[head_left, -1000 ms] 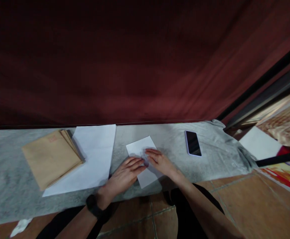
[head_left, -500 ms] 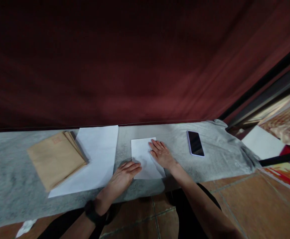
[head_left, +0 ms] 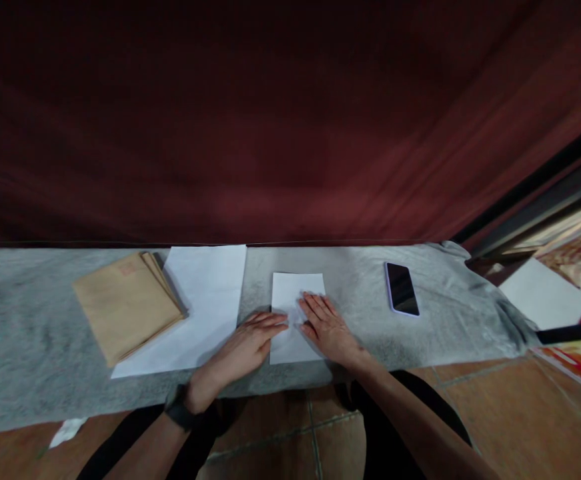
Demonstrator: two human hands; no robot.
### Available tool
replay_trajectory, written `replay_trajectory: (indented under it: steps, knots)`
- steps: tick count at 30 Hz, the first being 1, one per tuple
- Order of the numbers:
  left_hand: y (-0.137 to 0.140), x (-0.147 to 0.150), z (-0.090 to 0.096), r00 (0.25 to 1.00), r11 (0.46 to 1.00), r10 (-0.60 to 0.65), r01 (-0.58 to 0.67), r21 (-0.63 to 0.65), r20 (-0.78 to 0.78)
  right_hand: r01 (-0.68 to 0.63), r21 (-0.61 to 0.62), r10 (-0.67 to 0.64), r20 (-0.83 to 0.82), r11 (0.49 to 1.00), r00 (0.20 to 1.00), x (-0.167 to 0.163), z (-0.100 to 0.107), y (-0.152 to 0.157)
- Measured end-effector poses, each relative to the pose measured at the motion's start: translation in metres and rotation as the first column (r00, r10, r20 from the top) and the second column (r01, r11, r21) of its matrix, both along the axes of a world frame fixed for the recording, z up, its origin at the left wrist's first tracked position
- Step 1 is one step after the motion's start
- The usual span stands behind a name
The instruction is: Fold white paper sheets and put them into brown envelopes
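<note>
A small white sheet of paper (head_left: 290,347), seemingly folded, lies flat on the grey cloth in front of me. My left hand (head_left: 254,339) rests with its fingers stretched out over the sheet's left edge. Flat on the right half of the sheet is my right hand (head_left: 326,327), its fingers extended and slightly apart. Neither hand grips anything. To the left, a larger white sheet (head_left: 208,293) lies partly under a stack of brown envelopes (head_left: 128,303), the top one bearing a faint red mark.
A phone (head_left: 402,289) with a pale purple case lies to the right on the grey cloth (head_left: 355,273). A dark red curtain (head_left: 270,133) hangs behind. A white scrap (head_left: 68,431) is on the tiled floor (head_left: 490,400), and a white board-like sheet (head_left: 545,293) is at far right.
My right hand has slid down the small sheet, toward me. My left hand stays at the left edge, its fingers a little higher on the sheet. The whole view has shifted slightly.
</note>
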State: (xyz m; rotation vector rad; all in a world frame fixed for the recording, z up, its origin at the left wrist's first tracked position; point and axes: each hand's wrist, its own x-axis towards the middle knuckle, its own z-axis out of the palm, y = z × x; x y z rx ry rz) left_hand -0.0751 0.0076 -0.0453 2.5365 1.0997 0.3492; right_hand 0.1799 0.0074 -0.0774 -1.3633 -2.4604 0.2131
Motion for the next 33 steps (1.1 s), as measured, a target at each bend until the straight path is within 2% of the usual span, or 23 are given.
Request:
replay_trajectory:
  steps: [4, 7, 12, 17, 18, 20, 22, 24, 25, 28, 33]
  knots:
    - [0.011, 0.029, -0.017, 0.99, 0.976, 0.14, -0.139, 0.165, 0.005, -0.004, -0.003, 0.004, -0.002, 1.0, 1.0, -0.002, -0.001, -0.004]
    - [0.018, 0.047, -0.033, 0.971, 0.946, 0.237, -0.221, 0.236, -0.039, -0.002, -0.008, 0.002, 0.011, 1.0, 1.0, 0.0, -0.002, -0.004]
    - [0.027, 0.051, -0.047, 0.921, 0.895, 0.387, -0.367, 0.255, -0.033, 0.048, -0.021, -0.047, 0.022, 0.999, 0.999, 0.008, -0.006, 0.001]
    - [0.032, 0.047, -0.041, 0.888, 0.869, 0.459, -0.444, 0.217, -0.022, 0.13, -0.055, -0.131, -0.002, 0.99, 0.991, 0.028, 0.001, 0.012]
    - [0.029, 0.045, -0.037, 0.891, 0.875, 0.454, -0.441, 0.2, -0.019, 0.122, -0.068, -0.123, -0.016, 0.99, 0.992, 0.032, 0.004, 0.012]
    - [0.019, 0.038, -0.028, 0.93, 0.919, 0.368, -0.362, 0.156, -0.012, 0.043, -0.107, -0.048, -0.045, 0.993, 0.998, 0.039, 0.011, 0.007]
    - [0.002, 0.03, -0.019, 0.985, 0.979, 0.174, -0.171, 0.109, -0.015, -0.09, -0.153, 0.081, -0.06, 0.984, 0.995, 0.043, 0.016, -0.004]
    - [-0.018, 0.023, -0.014, 0.998, 0.997, 0.011, -0.007, 0.077, -0.057, -0.194, -0.191, 0.186, -0.056, 0.962, 0.981, 0.044, 0.017, -0.018]
    - [-0.026, 0.021, -0.012, 0.996, 0.997, -0.022, 0.028, 0.07, -0.085, -0.222, -0.204, 0.217, -0.048, 0.953, 0.975, 0.042, 0.017, -0.025]
    - [-0.041, 0.02, -0.011, 0.986, 0.997, -0.008, 0.021, 0.077, -0.167, -0.234, -0.215, 0.236, -0.014, 0.948, 0.972, 0.037, 0.015, -0.039]
    - [-0.043, 0.032, -0.004, 0.961, 0.997, 0.013, 0.009, 0.08, -0.278, -0.232, -0.186, 0.243, 0.037, 0.955, 0.969, 0.035, 0.013, -0.038]
